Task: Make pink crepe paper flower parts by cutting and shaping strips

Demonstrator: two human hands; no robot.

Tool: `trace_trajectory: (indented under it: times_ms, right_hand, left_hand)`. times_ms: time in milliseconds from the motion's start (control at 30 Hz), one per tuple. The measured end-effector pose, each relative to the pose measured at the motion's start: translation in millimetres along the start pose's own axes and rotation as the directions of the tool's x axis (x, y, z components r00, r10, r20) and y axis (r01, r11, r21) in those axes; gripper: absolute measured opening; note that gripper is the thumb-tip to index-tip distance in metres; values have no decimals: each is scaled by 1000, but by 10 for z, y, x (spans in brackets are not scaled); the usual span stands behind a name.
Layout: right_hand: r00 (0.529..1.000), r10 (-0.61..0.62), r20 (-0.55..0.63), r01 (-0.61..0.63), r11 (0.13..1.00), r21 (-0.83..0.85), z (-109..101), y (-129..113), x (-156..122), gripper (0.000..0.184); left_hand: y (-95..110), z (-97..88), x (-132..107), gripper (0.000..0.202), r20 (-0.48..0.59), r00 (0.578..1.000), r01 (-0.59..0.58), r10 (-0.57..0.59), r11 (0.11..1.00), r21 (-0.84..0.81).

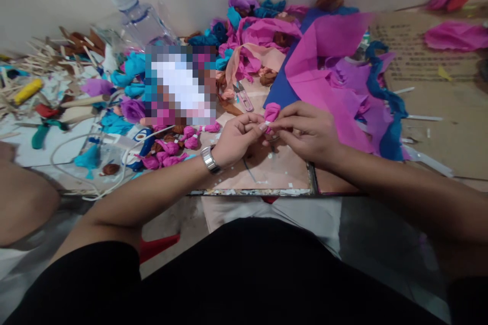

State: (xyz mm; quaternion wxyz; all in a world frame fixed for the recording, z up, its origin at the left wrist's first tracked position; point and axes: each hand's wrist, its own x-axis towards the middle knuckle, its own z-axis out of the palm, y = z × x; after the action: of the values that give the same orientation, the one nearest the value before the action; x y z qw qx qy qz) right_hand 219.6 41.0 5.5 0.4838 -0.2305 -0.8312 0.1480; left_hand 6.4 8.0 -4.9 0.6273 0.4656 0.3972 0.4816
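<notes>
A small pink crepe paper flower [272,111] is pinched at its base between my two hands above the table's front part. My left hand [241,138], with a metal watch at the wrist, closes its thumb and fingers round the lower end. From the other side, the fingertips of my right hand [307,129] press on a white band at the same base. Just behind lies a pair of pink-handled thread snips [243,97]. Several finished-looking pink paper buds [189,137] with white bands lie left of my left hand.
Pink crepe paper sheets [331,40] and a blue sheet [284,84] lie behind my right hand. A clear plastic bottle [141,20] stands at the back left, near wooden sticks and a white cable [57,150]. Cardboard [430,106] covers the right side. Another person's arm [23,198] shows at left.
</notes>
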Motion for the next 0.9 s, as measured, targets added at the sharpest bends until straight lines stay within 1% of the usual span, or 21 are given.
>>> trace_trajectory:
  times_ms: [233, 367, 467, 633, 700, 900]
  right_hand:
    - [999, -19, 32, 19, 1000, -7, -9, 7, -2, 21]
    - [998, -25, 49, 25, 1000, 2, -14, 0, -8, 24]
    - [995, -46, 89, 44, 999, 16, -31, -14, -7, 26]
    - [991, -86, 104, 82, 996, 47, -65, -28, 0, 30]
    - [991, -84, 105, 79, 996, 51, -67, -30, -2, 31]
    - [988, -80, 134, 83, 996, -17, -31, -34, -26, 25]
  left_hand:
    - [-10, -19, 5, 44, -10, 1000, -28, 28, 1000, 15]
    - [-36, -35, 11, 44, -22, 998, -65, 66, 998, 25]
    - [-39, -33, 19, 42, -2, 996, -87, 87, 996, 7]
    - [-31, -29, 17, 41, 1, 997, -75, 75, 997, 16]
    - [-35, -36, 16, 42, 3, 998, -61, 61, 998, 23]
    - [-59, -54, 20, 40, 19, 999, -34, 34, 999, -9]
